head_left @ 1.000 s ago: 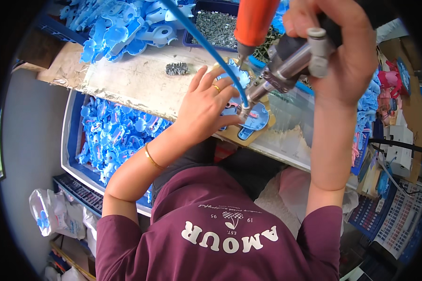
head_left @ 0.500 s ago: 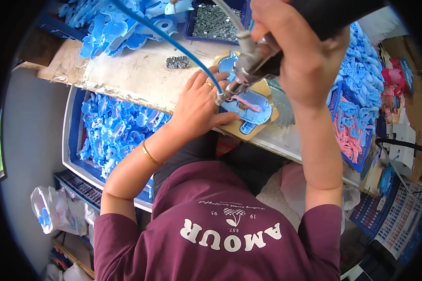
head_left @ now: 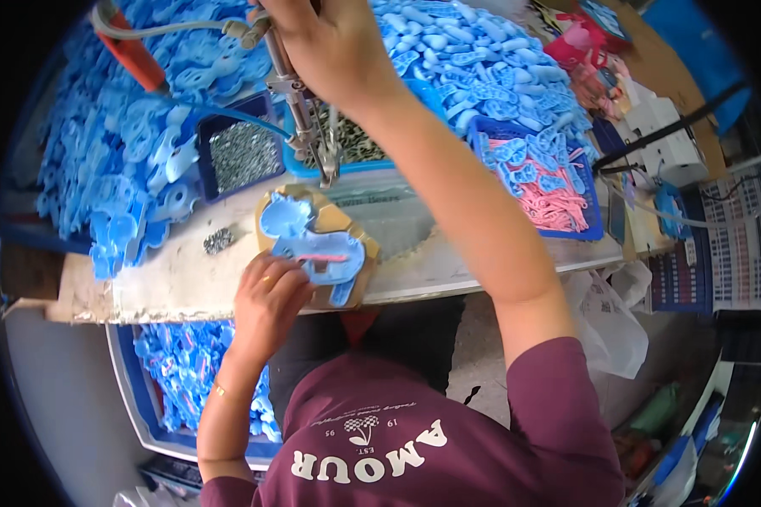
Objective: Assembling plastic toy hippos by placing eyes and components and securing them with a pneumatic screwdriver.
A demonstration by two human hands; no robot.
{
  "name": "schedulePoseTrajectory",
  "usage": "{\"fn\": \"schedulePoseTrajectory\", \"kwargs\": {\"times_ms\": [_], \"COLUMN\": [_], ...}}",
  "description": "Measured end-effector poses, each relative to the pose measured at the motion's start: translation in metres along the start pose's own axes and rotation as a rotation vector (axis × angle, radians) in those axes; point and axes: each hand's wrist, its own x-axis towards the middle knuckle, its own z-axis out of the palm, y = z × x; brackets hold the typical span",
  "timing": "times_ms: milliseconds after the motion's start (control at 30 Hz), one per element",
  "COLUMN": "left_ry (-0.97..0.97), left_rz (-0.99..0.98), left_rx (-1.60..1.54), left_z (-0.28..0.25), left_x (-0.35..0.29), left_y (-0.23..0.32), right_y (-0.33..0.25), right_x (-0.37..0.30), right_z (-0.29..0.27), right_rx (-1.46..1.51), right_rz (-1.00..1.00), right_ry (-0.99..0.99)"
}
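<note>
A blue plastic toy shell (head_left: 340,269), shaped like an animal, lies in a yellow-brown jig (head_left: 331,218) on the worktable. A thin pink strip (head_left: 323,258) rests inside the shell's body. My left hand (head_left: 271,294) is at the shell's lower left edge, its fingers bent and closed on that edge; the fingertips are partly hidden. Farther up, my right hand (head_left: 338,55) is wrapped round an air screwdriver (head_left: 303,114) with a hose. The tip of the tool points down, beyond the jig and apart from the shell. The upper part of the tool leaves the picture.
Behind the jig stand a dark tray of small screws (head_left: 243,152) and a blue tray of metal pieces (head_left: 359,139). Blue parts are heaped far left and far right. A basket (head_left: 596,221) holds pink strips. A bin of blue pieces (head_left: 182,372) sits below the table edge.
My right hand has lifted the screwdriver off the shell and carried it away toward the trays. My left hand has drawn back to the shell's lower left edge. The whole view has shifted.
</note>
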Motion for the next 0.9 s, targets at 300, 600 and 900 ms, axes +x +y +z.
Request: {"fn": "schedulePoseTrajectory", "kwargs": {"times_ms": [300,600,900], "left_ry": [-0.46,-0.389,-0.191], "left_rz": [-0.832,-0.397,-0.071], "left_rx": [0.12,0.139,-0.199], "left_z": [-0.189,-0.144,-0.024], "left_x": [-0.07,-0.041,0.039], "left_y": [0.027,0.025,0.047], "right_y": [0.097,0.093,0.007], "right_x": [-0.093,-0.094,-0.119], "right_z": [-0.238,-0.307,-0.171], "right_rx": [-1.468,-1.663,-0.289], "right_rz": [0.131,0.344,0.917], "right_ry": [0.246,-0.137,-0.159]}}
